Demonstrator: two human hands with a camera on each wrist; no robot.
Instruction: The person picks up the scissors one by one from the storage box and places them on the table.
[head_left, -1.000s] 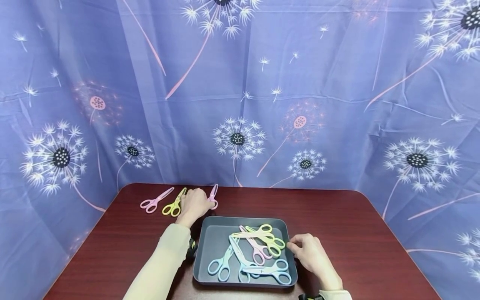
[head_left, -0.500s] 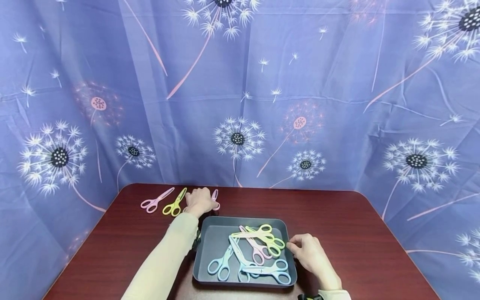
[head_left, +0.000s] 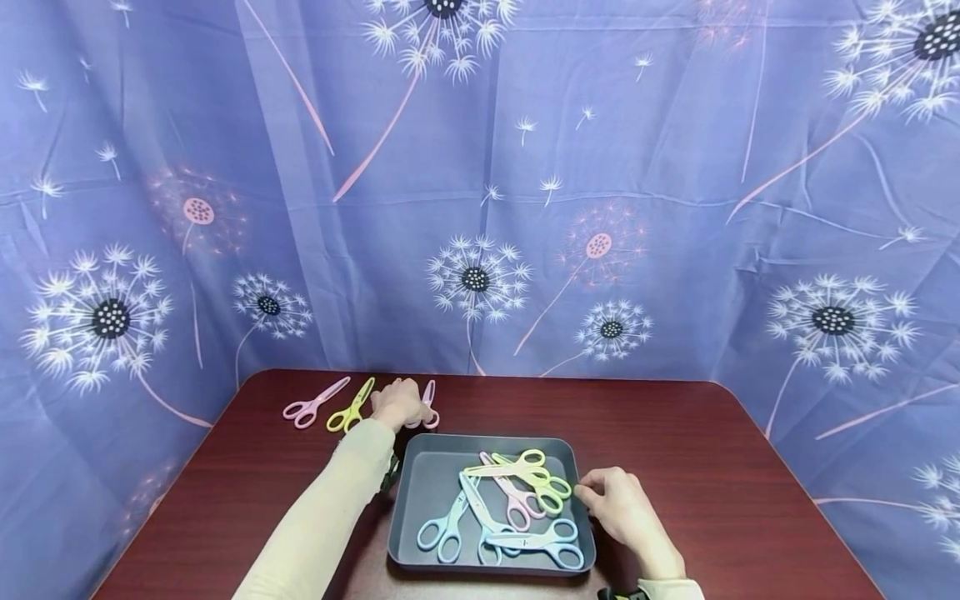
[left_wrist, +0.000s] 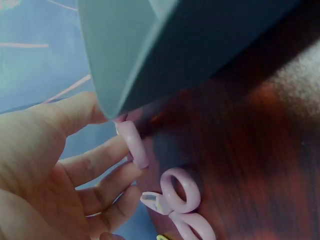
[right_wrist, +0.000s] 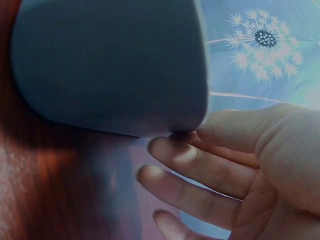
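At the back left of the table, my left hand (head_left: 400, 402) has its thumb and fingers at a pair of pink scissors (head_left: 429, 392). In the left wrist view its fingertips meet a pink handle loop (left_wrist: 133, 144); the tray hides the thumb tip. Another pair of pink scissors (left_wrist: 181, 191) lies below those fingers, mostly covered by the hand in the head view. My right hand (head_left: 618, 504) pinches the right rim of a dark grey tray (head_left: 420, 462). Inside the tray lie blue scissors (head_left: 528, 542), pink scissors (head_left: 517, 500) and yellow scissors (head_left: 551, 492), some overlapping.
Left of my left hand, yellow scissors (head_left: 351, 410) and pink scissors (head_left: 315, 403) lie near the back edge of the dark red table (head_left: 675, 433). A blue dandelion-print curtain (head_left: 540, 208) hangs behind and along both sides.
My left hand has shifted slightly right, and the pink scissors at its thumb have slid a little toward the tray. The right hand and the tray stay in place.
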